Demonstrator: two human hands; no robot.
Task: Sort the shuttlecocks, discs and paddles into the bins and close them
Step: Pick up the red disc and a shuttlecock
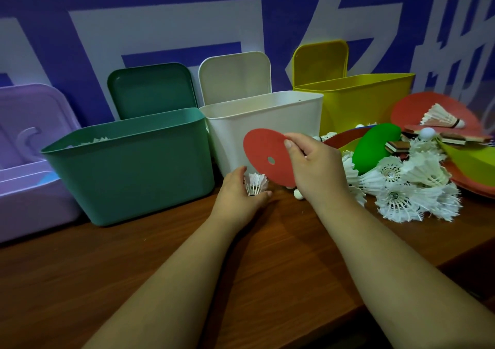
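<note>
One head view, we look forward and down, close over table, bins at wall

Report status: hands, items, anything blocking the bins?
Left hand grips shuttlecock. Right hand pinches red disc before white bin. Green bin and yellow bin also open; mouths unobstructed.

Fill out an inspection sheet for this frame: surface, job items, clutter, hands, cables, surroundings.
Surface: wooden table, bins along its back edge.
Job's things: purple bin at far left; green bin, white bin and yellow bin with lids raised; white feathers show in the green one; heap of shuttlecocks, discs and paddles at right.
Clutter: small white balls near the heap.
Hands: left hand grips a shuttlecock; right hand pinches a red disc before the white bin.
Cables: nothing seen.
Surroundings: blue banner with white characters behind.
</note>
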